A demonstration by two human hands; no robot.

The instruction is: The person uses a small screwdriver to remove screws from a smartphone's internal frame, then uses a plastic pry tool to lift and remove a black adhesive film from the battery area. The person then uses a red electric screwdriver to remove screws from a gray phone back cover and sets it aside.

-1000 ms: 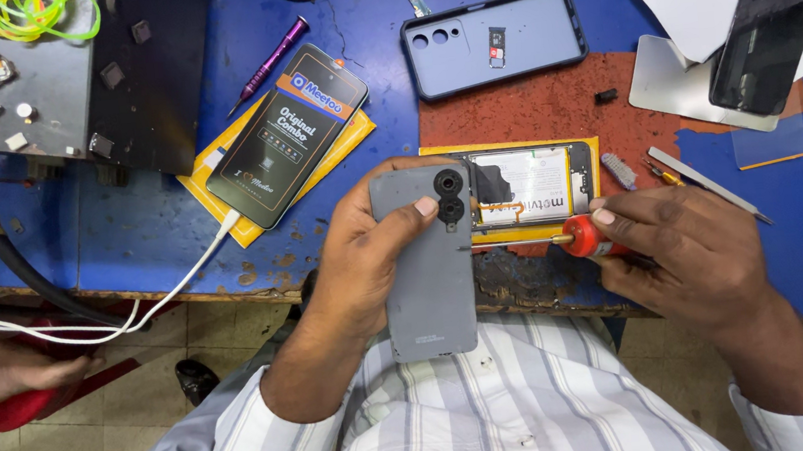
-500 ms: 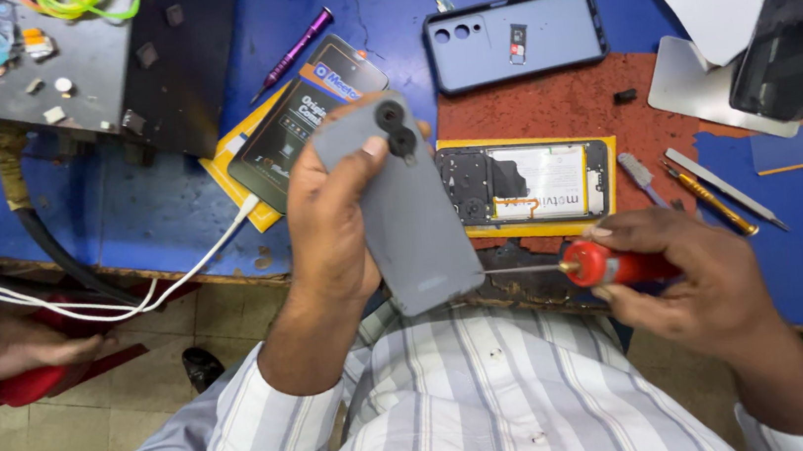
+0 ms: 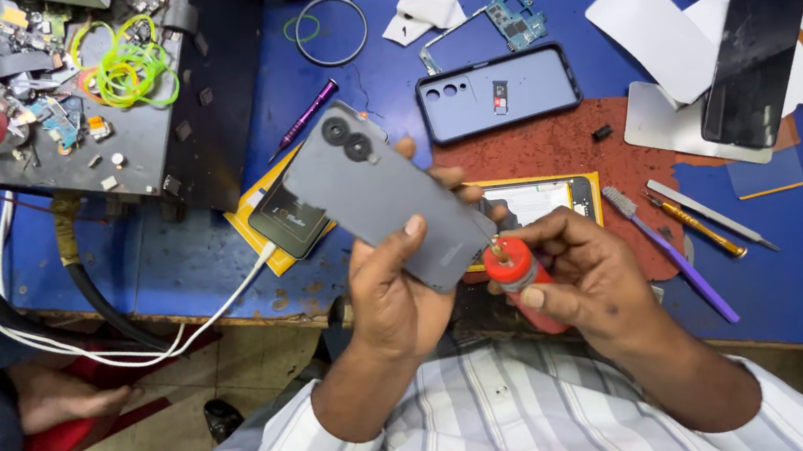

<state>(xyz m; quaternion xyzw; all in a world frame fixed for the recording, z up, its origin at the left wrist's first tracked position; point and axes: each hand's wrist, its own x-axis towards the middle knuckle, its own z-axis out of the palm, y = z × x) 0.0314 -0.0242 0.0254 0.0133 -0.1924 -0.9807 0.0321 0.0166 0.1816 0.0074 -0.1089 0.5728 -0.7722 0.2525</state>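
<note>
Blue cluttered surface [image 3: 176, 259] fills the head view; left hand [image 3: 398, 285] has its grip wrapped around a grey phone [image 3: 384, 197], held tilted above the near edge; right hand [image 3: 586, 276] pinches a red screwdriver [image 3: 516, 273], tip touching the phone's lower corner.

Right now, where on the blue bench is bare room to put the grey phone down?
Bare blue bench shows between the black metal box and the yellow-edged packet, and below the purple-handled brush. The right side, around white sheets and black screen panel, is crowded.
</note>
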